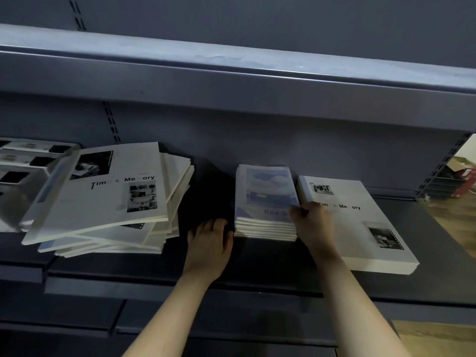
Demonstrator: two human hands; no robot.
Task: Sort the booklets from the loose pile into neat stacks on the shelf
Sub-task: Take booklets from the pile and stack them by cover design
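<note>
A loose pile [108,199] of white "Time & Memory" booklets lies askew on the dark shelf [257,269] at the left. In the middle stands a neat stack of blue "fine Day" booklets [266,199]. A squared stack of white "Time & Memory" booklets [360,222] sits just to its right. My left hand [210,243] rests flat against the blue stack's left front corner, fingers apart. My right hand [313,225] presses the blue stack's right edge, thumb on the top cover, between the two stacks.
Another stack of white booklets [25,173] lies at the far left edge. An upper shelf [231,70] overhangs the work area. Past the shelf's right end I see wooden floor and a red box [463,181]. Dark shelf surface shows between pile and blue stack.
</note>
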